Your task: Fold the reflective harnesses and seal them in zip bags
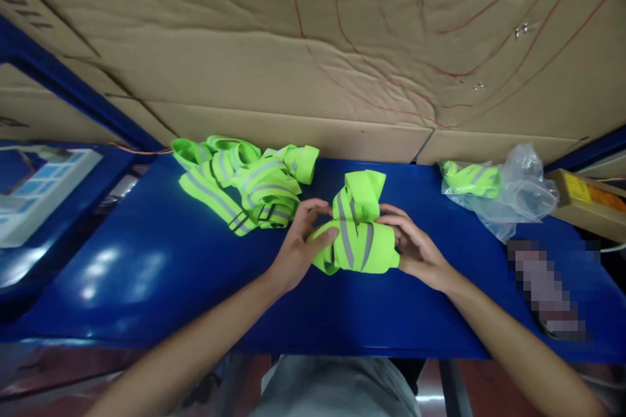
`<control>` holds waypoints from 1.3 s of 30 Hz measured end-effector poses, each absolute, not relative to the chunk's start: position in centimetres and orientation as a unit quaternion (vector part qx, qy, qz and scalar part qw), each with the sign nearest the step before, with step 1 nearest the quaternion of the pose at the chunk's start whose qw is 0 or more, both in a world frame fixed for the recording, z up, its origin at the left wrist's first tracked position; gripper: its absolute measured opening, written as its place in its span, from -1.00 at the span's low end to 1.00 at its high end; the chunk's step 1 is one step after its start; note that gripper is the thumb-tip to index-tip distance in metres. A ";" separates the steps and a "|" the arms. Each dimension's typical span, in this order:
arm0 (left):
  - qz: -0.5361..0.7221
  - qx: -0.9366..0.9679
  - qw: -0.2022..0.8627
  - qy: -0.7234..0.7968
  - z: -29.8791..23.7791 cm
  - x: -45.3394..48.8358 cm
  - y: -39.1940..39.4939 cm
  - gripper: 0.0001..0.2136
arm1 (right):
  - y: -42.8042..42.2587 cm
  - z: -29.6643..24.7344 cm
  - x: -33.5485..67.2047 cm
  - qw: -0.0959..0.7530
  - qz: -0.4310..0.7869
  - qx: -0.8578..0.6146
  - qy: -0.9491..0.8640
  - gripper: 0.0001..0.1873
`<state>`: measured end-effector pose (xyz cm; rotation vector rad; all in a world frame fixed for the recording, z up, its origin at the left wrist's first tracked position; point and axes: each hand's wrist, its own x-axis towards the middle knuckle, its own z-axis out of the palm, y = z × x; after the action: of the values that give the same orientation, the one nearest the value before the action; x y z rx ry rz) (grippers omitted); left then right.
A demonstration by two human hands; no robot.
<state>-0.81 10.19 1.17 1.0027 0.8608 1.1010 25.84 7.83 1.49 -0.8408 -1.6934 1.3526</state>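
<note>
Head view: glossy blue worktop [362,316] mid-frame, red-marked cardboard [235,71] behind, across top; left hand [302,246] and right hand [419,251] grasping green strap [353,244], centre.

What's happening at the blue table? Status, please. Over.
Left hand gripping fluorescent reflective strap bundle; right hand at its right edge. More reflective straps heaped close by left hand. Nothing visible blocking either hand.

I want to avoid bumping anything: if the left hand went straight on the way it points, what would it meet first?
The left hand would first meet the yellow-green reflective strap bundle, which it already appears to touch; exact depth is hard to judge.
</note>
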 end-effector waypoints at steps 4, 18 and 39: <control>0.405 0.436 0.725 0.347 2.2 -2.1 10.5 -0.58 | 8.2 1.2 25.6 0.390 0.407 -0.405 -0.720 -0.49; 0.419 0.818 0.043 0.393 -1.1 -1.6 8.9 -0.68 | 7.5 0.9 24.9 0.361 0.305 -0.461 -0.751 -0.65; 0.271 0.890 0.032 0.364 -0.5 -1.8 9.6 -0.42 | 8.0 -0.2 24.9 0.431 0.316 -0.450 -0.716 -0.79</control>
<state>-1.77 9.58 -0.53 2.7407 1.1214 0.8345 24.95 7.98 -0.22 -1.1216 -1.7841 0.7869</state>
